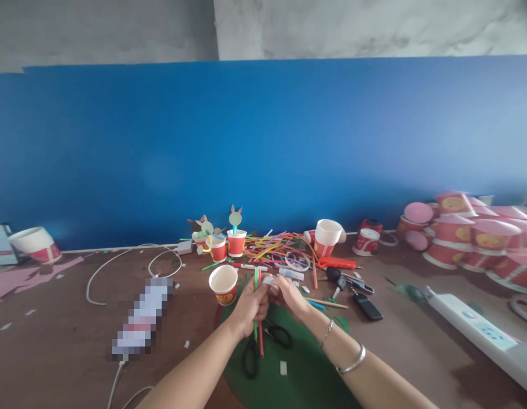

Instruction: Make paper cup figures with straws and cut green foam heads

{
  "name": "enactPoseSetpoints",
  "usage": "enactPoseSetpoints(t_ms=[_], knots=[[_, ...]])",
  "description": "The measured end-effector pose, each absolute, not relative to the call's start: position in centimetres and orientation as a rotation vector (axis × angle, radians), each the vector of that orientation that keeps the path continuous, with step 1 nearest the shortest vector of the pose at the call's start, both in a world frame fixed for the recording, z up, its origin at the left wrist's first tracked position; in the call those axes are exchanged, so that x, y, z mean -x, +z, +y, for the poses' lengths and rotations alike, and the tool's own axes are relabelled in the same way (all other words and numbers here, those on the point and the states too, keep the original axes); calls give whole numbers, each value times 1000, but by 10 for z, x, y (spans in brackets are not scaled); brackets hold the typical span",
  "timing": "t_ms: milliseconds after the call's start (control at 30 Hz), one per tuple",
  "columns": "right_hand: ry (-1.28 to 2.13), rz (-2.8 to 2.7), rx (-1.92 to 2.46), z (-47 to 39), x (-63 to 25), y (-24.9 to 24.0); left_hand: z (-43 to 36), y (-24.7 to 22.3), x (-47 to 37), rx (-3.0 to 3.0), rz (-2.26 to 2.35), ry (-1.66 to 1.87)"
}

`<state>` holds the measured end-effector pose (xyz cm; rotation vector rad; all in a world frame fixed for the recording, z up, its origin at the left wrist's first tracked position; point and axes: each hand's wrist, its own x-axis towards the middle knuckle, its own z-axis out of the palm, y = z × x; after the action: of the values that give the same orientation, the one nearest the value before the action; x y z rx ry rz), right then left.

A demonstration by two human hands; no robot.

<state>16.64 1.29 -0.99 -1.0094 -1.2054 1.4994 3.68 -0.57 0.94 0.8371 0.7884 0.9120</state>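
Observation:
My left hand (251,307) is closed around a green straw (255,329) and a red straw (260,341), which stand roughly upright and side by side. Close against it, my right hand (291,295) has its fingers pinched on a small white piece (268,280) at the straws; it looks like tape, but the fingers partly cover it. Below both hands, black-handled scissors (281,336) lie on a round green sheet (306,363), their blades mostly hidden. A red and white paper cup (224,286) stands just left of my left hand.
Loose coloured straws (280,247) are heaped behind my hands. Paper cups with rabbit cut-outs (235,241) stand at the back. To the right are a red tool (338,262), keys (340,281), a white power strip (480,329) and stacked red cups (451,236). A charging phone (142,318) lies left.

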Motion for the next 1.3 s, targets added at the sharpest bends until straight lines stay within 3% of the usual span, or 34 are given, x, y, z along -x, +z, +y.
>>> enactPoseSetpoints(t_ms=[367, 633, 1300], knots=[[1643, -1187, 810, 15, -169, -6, 9, 5, -36, -750, 653, 906], [1293, -1371, 985, 11, -176, -9, 2, 6, -36, -853, 684, 912], [1439, -1298, 963, 3, -179, -3, 10, 4, -34, -707, 593, 842]])
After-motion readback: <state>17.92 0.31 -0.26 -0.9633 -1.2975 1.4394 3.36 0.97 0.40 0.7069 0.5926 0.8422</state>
